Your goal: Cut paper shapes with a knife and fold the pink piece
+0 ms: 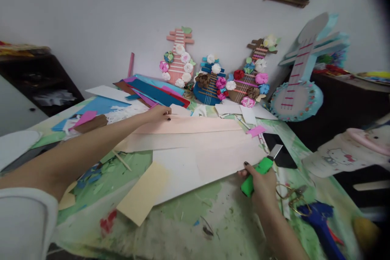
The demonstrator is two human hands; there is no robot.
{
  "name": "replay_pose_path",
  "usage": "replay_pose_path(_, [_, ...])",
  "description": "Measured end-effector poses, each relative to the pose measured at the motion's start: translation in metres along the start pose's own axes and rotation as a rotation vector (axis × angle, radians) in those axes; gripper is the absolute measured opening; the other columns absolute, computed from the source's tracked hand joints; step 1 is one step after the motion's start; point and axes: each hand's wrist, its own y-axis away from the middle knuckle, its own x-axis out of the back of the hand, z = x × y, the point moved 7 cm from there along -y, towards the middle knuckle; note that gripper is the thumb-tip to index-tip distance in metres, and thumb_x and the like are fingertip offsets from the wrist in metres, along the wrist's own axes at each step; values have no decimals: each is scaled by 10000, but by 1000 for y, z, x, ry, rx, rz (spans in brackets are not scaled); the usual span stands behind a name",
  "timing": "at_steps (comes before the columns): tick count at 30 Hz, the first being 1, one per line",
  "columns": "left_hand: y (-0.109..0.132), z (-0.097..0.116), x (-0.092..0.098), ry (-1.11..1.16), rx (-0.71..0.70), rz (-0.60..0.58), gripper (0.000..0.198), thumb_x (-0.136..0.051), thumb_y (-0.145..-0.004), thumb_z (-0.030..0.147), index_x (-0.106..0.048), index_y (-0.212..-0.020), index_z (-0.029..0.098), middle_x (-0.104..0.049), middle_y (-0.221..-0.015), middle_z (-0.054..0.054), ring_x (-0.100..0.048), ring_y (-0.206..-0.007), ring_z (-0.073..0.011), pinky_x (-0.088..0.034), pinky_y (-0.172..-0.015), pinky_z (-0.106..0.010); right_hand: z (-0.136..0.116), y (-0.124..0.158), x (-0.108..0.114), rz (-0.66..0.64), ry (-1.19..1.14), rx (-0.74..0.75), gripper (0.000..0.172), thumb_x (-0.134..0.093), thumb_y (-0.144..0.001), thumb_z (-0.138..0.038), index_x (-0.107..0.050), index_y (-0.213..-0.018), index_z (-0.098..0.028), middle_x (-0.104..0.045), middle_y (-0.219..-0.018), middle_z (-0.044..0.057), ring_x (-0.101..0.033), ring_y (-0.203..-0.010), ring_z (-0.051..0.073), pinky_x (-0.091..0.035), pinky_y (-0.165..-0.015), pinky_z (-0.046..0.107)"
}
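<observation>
A green utility knife (261, 171) with its wide blade out is gripped in my right hand (263, 185), at the near right corner of a white board (176, 170). The blade points away to the right, over a black phone. My left hand (160, 113) reaches across to the far edge of a pale pink paper sheet (195, 125), its fingers closed on that edge. The pink paper lies in a long strip across the board, with a fold or overlap line running along it. A cream paper piece (143, 195) sticks out at the near left.
Paper-flower-trimmed model instruments (209, 85) lean on the wall. Coloured card strips (158, 91) and scraps lie at the back left. To the right are a black phone (280, 150), gold-handled scissors (297, 199), a blue glue gun (319, 223) and a pink-lidded cup (338, 154).
</observation>
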Motion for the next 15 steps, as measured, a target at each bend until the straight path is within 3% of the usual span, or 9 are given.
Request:
replay_pose_path(7, [-5,-9,-17,-44,-48,2,233,-587,-927,330,-612,-1050,134,-626,-1052,-65,-617,-931,-188,-531,-824,-384,8,46,12,81,31,-39,378,-759,-569,-219,-440,-773,-223,-602,-484,-51,-608,-424,156,-538,-443,261])
replay_pose_path(15, [11,-15,-32,-69,-112,45,245,-579,-924,371,-611,-951,130,-621,-929,-38,-602,-844,-168,-507,-788,-359,18,59,22,68,58,-108,449,-792,-569,-293,-421,-812,-219,-563,-522,-101,-587,-400,136,-545,-449,277])
